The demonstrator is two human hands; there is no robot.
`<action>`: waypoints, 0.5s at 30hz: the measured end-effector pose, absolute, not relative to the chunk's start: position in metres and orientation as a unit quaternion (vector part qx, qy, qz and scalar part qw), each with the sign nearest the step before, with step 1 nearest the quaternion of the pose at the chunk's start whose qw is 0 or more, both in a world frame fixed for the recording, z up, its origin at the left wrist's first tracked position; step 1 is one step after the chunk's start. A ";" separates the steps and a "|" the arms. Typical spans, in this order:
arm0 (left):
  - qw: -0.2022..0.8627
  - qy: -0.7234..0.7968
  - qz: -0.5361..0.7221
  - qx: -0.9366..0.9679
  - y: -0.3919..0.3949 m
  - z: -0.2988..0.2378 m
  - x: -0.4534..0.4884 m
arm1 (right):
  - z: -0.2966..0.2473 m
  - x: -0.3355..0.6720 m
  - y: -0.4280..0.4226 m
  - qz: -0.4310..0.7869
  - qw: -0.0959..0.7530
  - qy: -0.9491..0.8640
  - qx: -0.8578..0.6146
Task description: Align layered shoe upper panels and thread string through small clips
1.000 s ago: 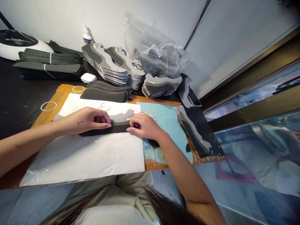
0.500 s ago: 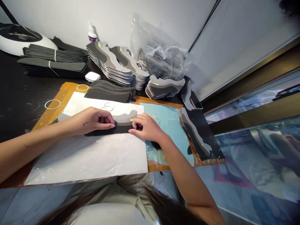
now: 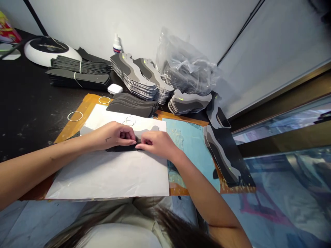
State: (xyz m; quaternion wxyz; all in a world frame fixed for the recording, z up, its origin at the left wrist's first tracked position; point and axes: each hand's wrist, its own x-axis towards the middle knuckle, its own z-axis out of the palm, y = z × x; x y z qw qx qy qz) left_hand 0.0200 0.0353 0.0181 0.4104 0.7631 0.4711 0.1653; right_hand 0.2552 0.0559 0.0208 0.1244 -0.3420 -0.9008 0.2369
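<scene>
A layered grey and black shoe-upper piece (image 3: 121, 148) lies lengthwise on a white sheet (image 3: 111, 175). My left hand (image 3: 113, 136) and my right hand (image 3: 157, 144) meet over its middle, and the fingertips of both pinch its layers. Their fingers hide the centre of the piece. Only its grey left end and upper right edge show, along with a strip of its black base. Small loose rubber bands (image 3: 130, 121) lie on the white sheet just beyond my left hand.
Tall stacks of similar cut pieces (image 3: 134, 77) and black strips (image 3: 131, 105) stand beyond the orange mat (image 3: 77, 110). A plastic bag of dark pieces (image 3: 186, 69) sits behind them. A pale blue sheet (image 3: 193, 151) and another layered piece (image 3: 222, 155) lie to the right.
My hands have come closer together over the piece, now covering its yellow mark. The whole scene sits further right and lower in the view.
</scene>
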 end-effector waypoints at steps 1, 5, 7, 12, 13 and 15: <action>0.411 0.471 0.166 0.763 0.035 0.019 0.020 | 0.017 0.254 0.056 0.249 0.119 -0.905 -0.324; 0.432 0.468 0.144 0.757 0.036 0.027 0.016 | 0.009 0.253 0.055 0.264 0.113 -0.894 -0.344; 0.443 0.467 0.118 0.756 0.037 0.033 0.011 | 0.010 0.253 0.054 0.264 0.114 -0.888 -0.359; 0.436 0.481 0.079 0.756 0.039 0.037 0.000 | 0.013 0.248 0.048 0.243 0.115 -0.877 -0.398; 0.436 0.481 0.077 0.756 0.040 0.036 -0.002 | 0.013 0.247 0.046 0.234 0.117 -0.875 -0.407; 0.438 0.480 0.077 0.756 0.040 0.034 -0.004 | 0.012 0.245 0.043 0.219 0.121 -0.872 -0.421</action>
